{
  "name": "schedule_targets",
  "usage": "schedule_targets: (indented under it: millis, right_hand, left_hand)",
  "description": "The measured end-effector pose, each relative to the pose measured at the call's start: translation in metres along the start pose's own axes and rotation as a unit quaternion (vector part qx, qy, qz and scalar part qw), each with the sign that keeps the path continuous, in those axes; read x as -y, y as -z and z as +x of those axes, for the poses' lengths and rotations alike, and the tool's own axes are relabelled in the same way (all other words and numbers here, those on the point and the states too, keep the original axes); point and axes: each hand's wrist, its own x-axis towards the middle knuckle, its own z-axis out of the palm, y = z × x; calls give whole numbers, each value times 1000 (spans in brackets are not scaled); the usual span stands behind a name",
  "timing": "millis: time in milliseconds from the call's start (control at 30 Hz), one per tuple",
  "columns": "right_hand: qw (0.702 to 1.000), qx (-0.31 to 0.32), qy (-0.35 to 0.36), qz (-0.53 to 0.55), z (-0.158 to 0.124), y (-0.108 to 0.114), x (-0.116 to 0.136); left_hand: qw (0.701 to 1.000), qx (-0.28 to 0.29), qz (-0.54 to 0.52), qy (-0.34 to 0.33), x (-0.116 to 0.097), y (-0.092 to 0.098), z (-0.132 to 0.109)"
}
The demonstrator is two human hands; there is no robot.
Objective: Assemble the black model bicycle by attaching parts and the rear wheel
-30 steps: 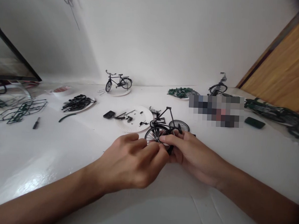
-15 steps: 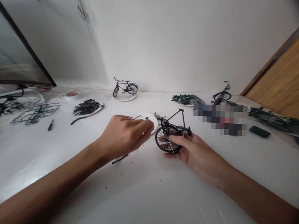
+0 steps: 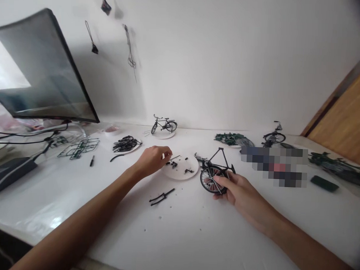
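White desk (image 3: 175,238) under both hands: the right hand's (image 3: 237,191) fingers (image 3: 225,181) grip one black half-built model bicycle (image 3: 210,180); the left hand's (image 3: 152,161) curled fingers (image 3: 166,152), grip unclear, sit beside one paper plate (image 3: 182,174); one loose fork (image 3: 161,196) lies below.

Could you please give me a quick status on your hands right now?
Left hand over the paper plate of small black parts, grip unclear. Right hand holding the model bicycle frame by its wheel. Loose black fork on the table.

A pixelated patch (image 3: 274,166) hides objects; the plate's black pieces (image 3: 172,164) are too small to tell.
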Motion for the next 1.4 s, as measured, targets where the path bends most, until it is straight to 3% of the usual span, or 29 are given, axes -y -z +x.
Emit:
schedule_targets:
  millis: [300,567,767,900,1067,1133,1200,1267,1400]
  right_hand:
    - [999,31,-21,23,5,1,0]
    - [999,34,-6,-18,2,1,-2]
    - [998,27,18,-61,1,1,-3]
    - [982,8,64,-177,5,3,-8]
    - [959,-16,134,-249,6,2,-17]
    - [944,-15,177,-280,3,0,-17]
    - [931,-13,212,-297,1,-1,-16]
    - [928,-10,225,-295,-1,-2,-14]
    - [932,-8,224,-285,-2,-4,-16]
  left_hand:
    - [981,88,-28,-172,-9,-3,1]
    - [973,106,-20,-204,-15,-8,2]
    - [979,114,-38,-164,-16,-8,1]
    - [982,120,-80,-126,-15,-5,-2]
    - [975,96,-181,-85,-43,-2,-8]
    - [962,87,-248,-77,-60,-4,-11]
    - [911,83,-401,-48,-75,-6,-15]
    - [874,78,-479,-18,-86,-8,-18]
    - [879,44,-475,18,-96,-9,-21]
